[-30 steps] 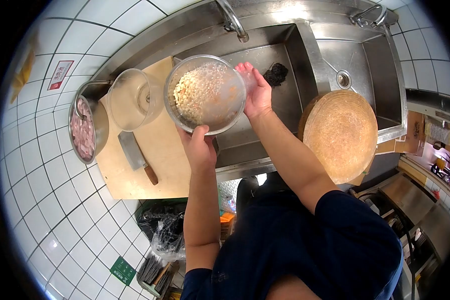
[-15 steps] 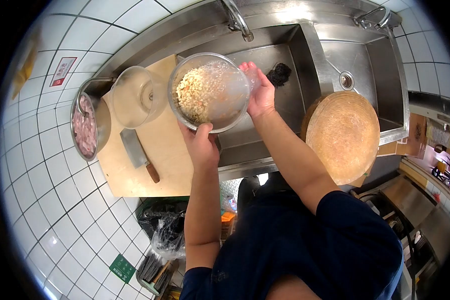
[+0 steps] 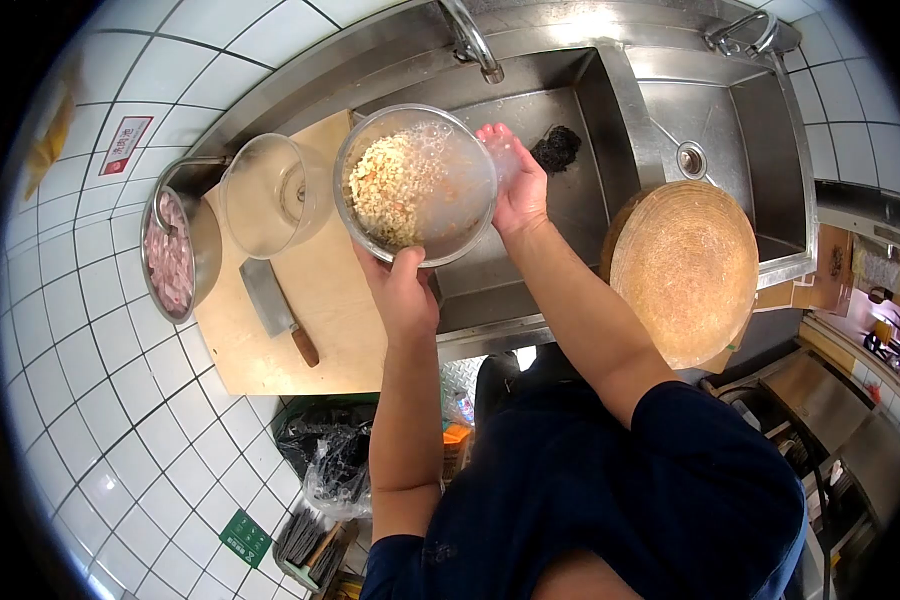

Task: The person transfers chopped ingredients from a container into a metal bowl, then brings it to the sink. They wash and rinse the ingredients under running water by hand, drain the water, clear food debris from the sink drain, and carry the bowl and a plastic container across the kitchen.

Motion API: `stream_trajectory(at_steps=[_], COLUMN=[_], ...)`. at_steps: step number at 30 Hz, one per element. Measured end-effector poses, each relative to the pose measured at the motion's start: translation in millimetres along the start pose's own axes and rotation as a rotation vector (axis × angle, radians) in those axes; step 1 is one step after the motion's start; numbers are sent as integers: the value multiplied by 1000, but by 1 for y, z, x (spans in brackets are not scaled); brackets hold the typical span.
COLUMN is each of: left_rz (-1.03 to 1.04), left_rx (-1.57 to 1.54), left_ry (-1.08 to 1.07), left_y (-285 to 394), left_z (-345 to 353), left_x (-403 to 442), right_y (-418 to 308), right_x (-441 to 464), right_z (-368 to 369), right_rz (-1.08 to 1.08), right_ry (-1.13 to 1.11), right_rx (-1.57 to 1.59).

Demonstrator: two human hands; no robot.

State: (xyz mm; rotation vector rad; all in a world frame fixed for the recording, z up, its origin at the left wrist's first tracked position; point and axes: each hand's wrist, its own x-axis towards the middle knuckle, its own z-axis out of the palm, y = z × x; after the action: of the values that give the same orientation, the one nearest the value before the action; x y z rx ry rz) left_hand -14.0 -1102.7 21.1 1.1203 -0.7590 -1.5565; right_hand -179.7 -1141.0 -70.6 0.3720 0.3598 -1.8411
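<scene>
A round bowl (image 3: 457,205) is held tilted over the left end of the sink. Pale, finely chopped bits that look like minced garlic (image 3: 382,185) lie on its left side, with cloudy liquid and bubbles on the right. My left hand (image 3: 402,290) grips the near rim, thumb on top and fingers hidden underneath. At the right side of the bowl, my right hand (image 3: 520,190) supports the wall with its fingers stretched along it. A clear plastic tub (image 3: 255,205) stands to the left on the cutting board (image 3: 345,345), beside a cleaver (image 3: 267,298) with a wooden handle.
A metal bowl of raw meat pieces (image 3: 170,260) sits at the far left by the tiled wall. Two steel sink basins (image 3: 570,215) have taps (image 3: 475,50) behind them. A dark scouring pad (image 3: 557,150) lies in the nearer basin. A thick round chopping block (image 3: 685,275) stands at right.
The bowl has shifted very slightly left, and its chopped bits and liquid have moved a little. Both hands keep their hold.
</scene>
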Motion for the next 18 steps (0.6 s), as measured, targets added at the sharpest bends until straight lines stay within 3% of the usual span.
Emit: stream_trajectory(at_steps=[18], left_rz=[-18], left_rx=[59], left_ry=[29], left_y=[4], left_z=[3], left_x=[1], right_y=[2], right_x=[5], right_z=[-3], right_rz=[16], right_ry=[-30], right_rx=[69])
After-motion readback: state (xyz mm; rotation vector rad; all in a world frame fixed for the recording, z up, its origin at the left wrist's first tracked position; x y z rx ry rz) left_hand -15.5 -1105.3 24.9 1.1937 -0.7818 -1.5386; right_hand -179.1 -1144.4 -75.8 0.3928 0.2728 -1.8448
